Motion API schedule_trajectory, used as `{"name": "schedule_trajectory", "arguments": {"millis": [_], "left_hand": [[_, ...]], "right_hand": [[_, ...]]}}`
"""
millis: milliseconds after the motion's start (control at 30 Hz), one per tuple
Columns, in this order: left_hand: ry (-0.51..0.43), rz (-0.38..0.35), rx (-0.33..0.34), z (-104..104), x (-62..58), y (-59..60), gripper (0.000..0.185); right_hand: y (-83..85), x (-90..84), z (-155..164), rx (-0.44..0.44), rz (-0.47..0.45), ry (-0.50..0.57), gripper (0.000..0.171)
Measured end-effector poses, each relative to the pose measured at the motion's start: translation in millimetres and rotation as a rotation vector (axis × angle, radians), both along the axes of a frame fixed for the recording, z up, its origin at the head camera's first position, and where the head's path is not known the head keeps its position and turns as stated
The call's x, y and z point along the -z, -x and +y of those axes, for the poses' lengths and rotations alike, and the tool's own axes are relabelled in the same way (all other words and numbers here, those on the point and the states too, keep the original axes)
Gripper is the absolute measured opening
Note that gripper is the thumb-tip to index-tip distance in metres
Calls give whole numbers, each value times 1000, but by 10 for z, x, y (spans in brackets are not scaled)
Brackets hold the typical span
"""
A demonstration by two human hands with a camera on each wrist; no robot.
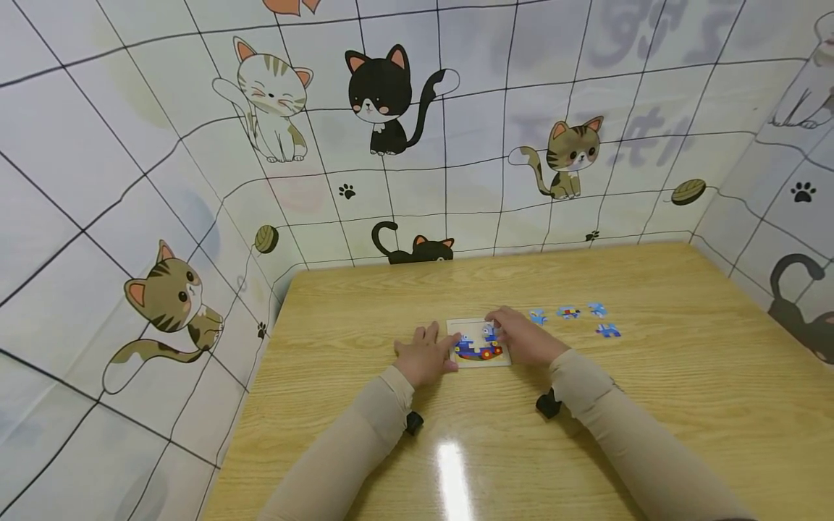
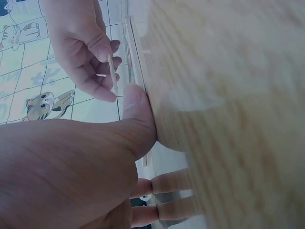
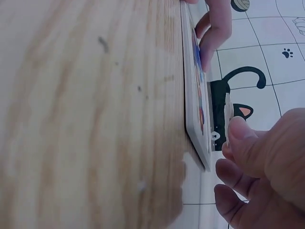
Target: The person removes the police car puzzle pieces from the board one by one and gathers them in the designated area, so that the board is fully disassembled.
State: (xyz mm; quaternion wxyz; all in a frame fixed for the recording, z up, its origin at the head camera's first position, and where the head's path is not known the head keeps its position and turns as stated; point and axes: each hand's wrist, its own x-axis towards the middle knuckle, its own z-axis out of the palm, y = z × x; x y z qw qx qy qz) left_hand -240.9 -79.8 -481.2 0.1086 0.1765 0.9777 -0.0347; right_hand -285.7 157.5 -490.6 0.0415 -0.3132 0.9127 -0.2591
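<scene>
A small jigsaw board (image 1: 485,363) with a pale rim lies flat on the table, part of its blue, red and yellow picture filled in. My left hand (image 1: 423,356) is at its left side, fingers spread; the index finger touches the board and the thumb (image 2: 136,107) rests against its near edge. Over the board's right part, my right hand (image 1: 524,339) pinches a thin puzzle piece (image 3: 228,112) between thumb and fingers. That piece is held on edge, apart from the board in the right wrist view. The right fingers partly cover the board's upper right corner.
Several loose blue puzzle pieces (image 1: 568,312) lie on the wooden table (image 1: 352,311) to the right of the board, beyond the right hand. A cat-patterned wall cloth (image 1: 476,202) rises behind the table and along both sides.
</scene>
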Motion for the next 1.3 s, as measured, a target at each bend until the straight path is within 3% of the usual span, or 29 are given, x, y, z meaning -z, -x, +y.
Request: {"name": "schedule_trajectory", "arguments": {"millis": [133,367,633,800,1000,1200,1300], "left_hand": [[-15,-9,-1,-5,-8,-9,62],[-28,-17,4,-2,-36,-25,62],[-31,-12,14,-21,-44,-47,61],[-35,-9,17,-17,-19,-24,62],[-40,-17,14,-26,94,47,64],[-21,-13,15,-17,62,27,64],[-19,-13,9,-17,107,50,64]], "right_hand": [[-14,4,59,-17,50,3,34],[-44,20,193,-15,16,39,33],[-16,47,415,18,57,33,35],[0,36,580,36,38,46,37],[15,64,801,58,16,57,36],[1,63,1019,83,41,53,36],[5,57,1123,99,29,51,37]]}}
